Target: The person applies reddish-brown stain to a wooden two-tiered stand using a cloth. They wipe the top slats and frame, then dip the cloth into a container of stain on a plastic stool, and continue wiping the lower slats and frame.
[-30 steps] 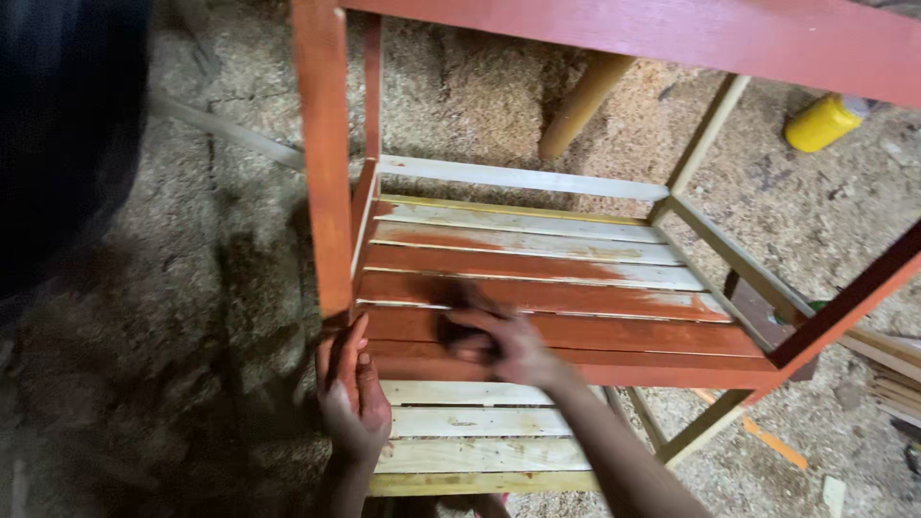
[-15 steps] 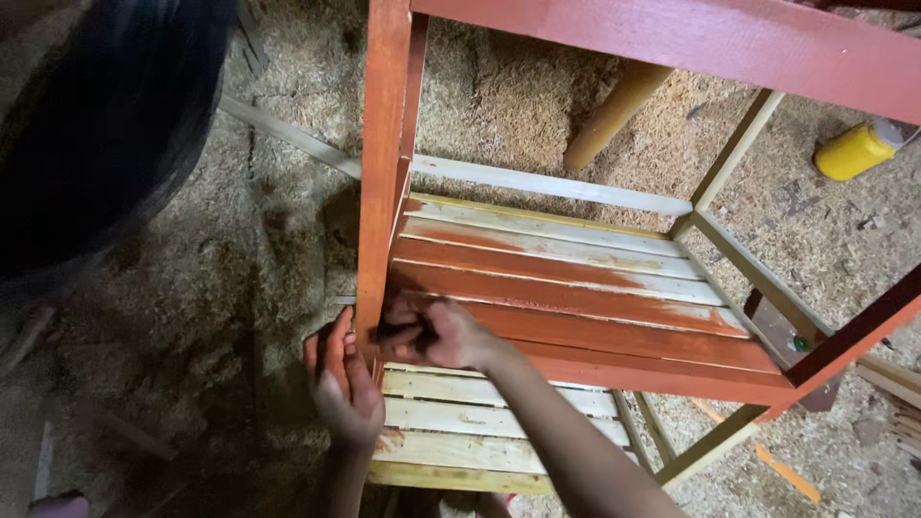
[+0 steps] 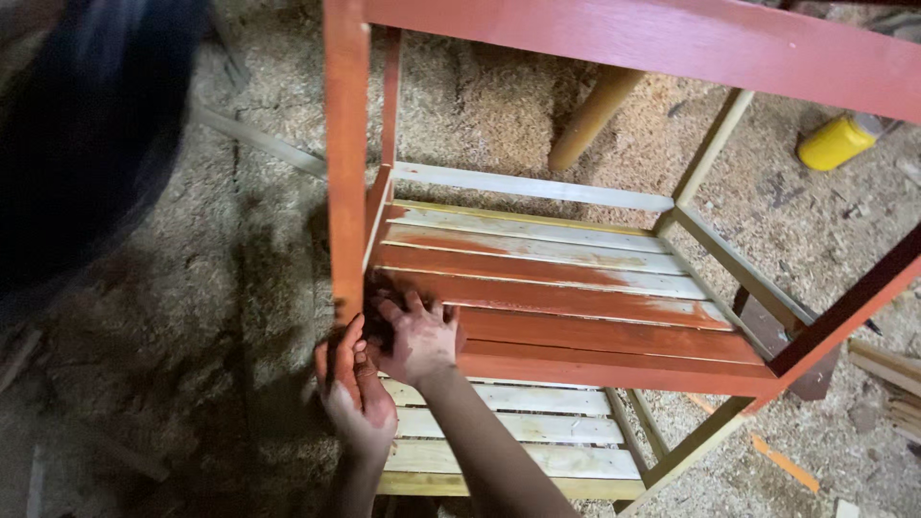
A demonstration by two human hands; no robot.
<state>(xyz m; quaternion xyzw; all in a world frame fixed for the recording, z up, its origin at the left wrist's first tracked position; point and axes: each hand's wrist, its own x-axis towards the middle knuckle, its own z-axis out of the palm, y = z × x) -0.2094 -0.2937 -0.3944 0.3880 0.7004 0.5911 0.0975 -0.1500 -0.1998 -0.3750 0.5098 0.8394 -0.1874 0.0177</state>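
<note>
Your right hand presses a dark rag against the stiff, wet-stained slat; your left hand, fingers loose, steadies the red post.

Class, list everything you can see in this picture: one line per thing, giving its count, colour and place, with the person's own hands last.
wooden rack frame: one, partly stained red-brown, partly bare pale wood, centre of view.
upper slatted shelf: one, slats stained red-brown with bare patches at the back, middle of the frame.
lower slatted shelf: one, bare pale wood, below the stained shelf.
yellow bottle: one, lying on the ground, upper right.
wooden dowel: one, tan, behind the frame.
sawdust floor: tan shavings all around.
left hand: stain-smeared, at the near left post.
right hand: stain-smeared, pressed on the shelf's left end.
</note>
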